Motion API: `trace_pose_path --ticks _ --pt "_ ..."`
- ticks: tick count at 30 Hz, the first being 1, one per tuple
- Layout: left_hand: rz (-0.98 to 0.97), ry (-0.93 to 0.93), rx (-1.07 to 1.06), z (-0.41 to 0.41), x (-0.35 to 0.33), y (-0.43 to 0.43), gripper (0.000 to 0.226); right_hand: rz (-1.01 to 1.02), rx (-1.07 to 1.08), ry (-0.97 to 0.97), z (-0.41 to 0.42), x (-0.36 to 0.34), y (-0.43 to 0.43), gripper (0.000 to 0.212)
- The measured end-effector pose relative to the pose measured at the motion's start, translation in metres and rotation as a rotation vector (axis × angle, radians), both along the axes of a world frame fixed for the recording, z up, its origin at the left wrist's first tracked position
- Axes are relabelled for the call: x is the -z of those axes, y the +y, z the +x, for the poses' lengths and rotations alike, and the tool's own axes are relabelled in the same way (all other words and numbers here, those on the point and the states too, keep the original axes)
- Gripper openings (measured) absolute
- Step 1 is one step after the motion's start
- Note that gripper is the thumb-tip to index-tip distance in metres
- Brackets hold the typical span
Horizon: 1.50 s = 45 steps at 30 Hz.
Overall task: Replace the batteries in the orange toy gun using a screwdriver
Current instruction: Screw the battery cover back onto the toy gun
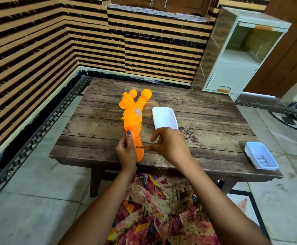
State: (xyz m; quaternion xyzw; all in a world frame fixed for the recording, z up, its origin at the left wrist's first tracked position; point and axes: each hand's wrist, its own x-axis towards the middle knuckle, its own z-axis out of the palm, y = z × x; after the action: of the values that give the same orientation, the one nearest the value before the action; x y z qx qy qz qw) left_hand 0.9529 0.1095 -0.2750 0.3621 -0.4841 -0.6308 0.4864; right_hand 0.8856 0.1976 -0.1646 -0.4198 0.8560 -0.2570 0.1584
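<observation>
The orange toy gun point(132, 117) stands on its side on the wooden table point(206, 117), barrel pointing away from me. My left hand point(126, 151) grips its handle from the left, thumb laid on the orange plastic. My right hand point(169, 144) pinches a thin screwdriver point(142, 147), its shaft lying level and its tip against the handle's right side. The screwdriver's grip is hidden inside my fingers.
A white open tub point(165, 119) sits just behind my right hand, with a clear lid point(150, 108) behind it. A lidded white box point(260, 155) with small items inside rests at the table's right front corner. A white cabinet point(236, 55) stands at the far right.
</observation>
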Motion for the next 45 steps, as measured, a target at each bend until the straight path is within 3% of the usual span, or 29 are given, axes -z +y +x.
trace_pose_path --ticks 3,8,12,17,23,28,32,37,45 --pt "0.008 0.007 0.006 0.000 -0.001 0.001 0.035 0.023 -0.015 -0.023 0.002 0.000 0.000 0.007" --pt "0.015 0.009 -0.015 -0.001 0.000 0.000 0.036 0.094 -0.055 -0.109 0.001 0.001 0.000 0.013" --pt "0.012 -0.003 -0.012 -0.001 0.000 -0.001 0.036 0.082 -0.068 -0.066 0.001 0.003 0.003 0.042" --pt "0.033 0.008 -0.013 -0.001 -0.001 0.000 0.038 0.012 0.008 0.034 0.003 0.006 0.004 0.023" --pt "0.025 0.000 -0.017 -0.001 -0.001 0.000 0.037 0.072 0.008 -0.024 0.003 0.003 0.002 0.008" --pt "0.037 0.005 -0.019 -0.002 -0.001 0.001 0.037 0.151 -0.047 -0.076 0.002 -0.002 0.001 0.019" --pt "0.043 0.005 -0.012 -0.001 0.001 -0.001 0.037 0.160 -0.073 -0.078 0.000 -0.005 0.004 0.049" --pt "0.059 0.017 -0.024 -0.002 -0.001 0.000 0.035 0.025 0.024 0.058 0.002 0.002 0.004 0.025" --pt "0.023 -0.009 -0.017 -0.001 -0.003 0.001 0.036 0.046 0.011 0.021 0.003 0.002 0.001 0.012"
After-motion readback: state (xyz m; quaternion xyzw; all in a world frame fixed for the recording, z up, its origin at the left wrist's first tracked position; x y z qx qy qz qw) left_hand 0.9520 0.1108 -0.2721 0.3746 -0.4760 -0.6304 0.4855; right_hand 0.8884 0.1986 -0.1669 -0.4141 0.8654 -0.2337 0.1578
